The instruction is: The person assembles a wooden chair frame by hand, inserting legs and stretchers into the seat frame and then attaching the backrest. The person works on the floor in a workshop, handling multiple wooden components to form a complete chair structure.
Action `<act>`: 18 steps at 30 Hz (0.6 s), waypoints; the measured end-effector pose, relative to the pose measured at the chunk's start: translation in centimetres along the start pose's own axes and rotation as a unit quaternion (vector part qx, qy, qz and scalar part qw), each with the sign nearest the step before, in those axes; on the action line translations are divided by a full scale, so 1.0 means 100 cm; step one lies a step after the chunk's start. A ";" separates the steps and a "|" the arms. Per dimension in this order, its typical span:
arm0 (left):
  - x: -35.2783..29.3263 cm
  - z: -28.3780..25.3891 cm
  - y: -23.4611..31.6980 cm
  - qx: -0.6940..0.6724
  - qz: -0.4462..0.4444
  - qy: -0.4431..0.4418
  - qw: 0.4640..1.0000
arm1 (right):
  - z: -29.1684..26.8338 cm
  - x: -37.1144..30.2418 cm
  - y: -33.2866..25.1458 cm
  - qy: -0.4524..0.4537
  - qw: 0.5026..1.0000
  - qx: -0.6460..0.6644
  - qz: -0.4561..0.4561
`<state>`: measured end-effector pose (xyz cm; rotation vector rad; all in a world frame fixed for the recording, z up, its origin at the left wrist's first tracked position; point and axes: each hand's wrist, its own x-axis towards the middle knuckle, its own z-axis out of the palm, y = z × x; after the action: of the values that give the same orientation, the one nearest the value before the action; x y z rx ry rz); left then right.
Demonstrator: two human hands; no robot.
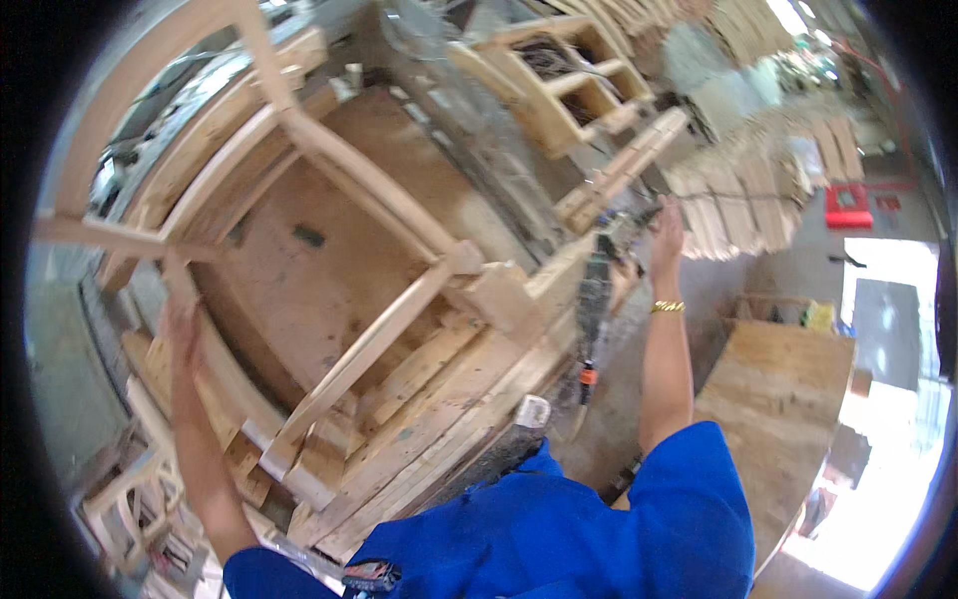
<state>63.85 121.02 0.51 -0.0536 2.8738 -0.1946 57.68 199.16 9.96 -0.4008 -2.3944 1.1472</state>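
A pale wooden chair frame (374, 185), with curved rails and square legs, stands tilted on the workbench at the left. My left hand (181, 334) is closed round its near left rail, the fingers slightly blurred. Out to the right, my right hand (667, 240) is raised beside a dark metal fitting at the bench's far right corner. Its fingers are smeared, so whether it grips anything is unclear. A black tool with an orange end (589, 344) lies between that hand and the bench edge.
The bench has a brown board top (309, 260) and thick timber edges. Beyond it is a divided wooden box (564, 75). Stacked pale wooden parts (743, 190) stand at the far right, a plywood sheet (783, 384) at the right. More wooden frames (135, 509) lie at lower left.
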 end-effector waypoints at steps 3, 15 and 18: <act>0.014 -0.002 0.007 -0.106 -0.107 0.110 0.982 | -0.010 0.059 0.018 -0.058 0.997 0.029 0.036; -0.001 -0.044 0.042 -0.159 -0.220 0.138 0.952 | -0.001 0.000 -0.018 0.003 1.000 0.012 0.000; -0.003 -0.039 0.039 -0.170 -0.211 0.151 0.951 | 0.003 0.000 -0.022 0.005 0.999 0.045 0.018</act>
<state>63.10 125.42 3.78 -0.7688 3.1264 0.2386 57.38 197.66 11.55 -0.4198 -2.3268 1.2601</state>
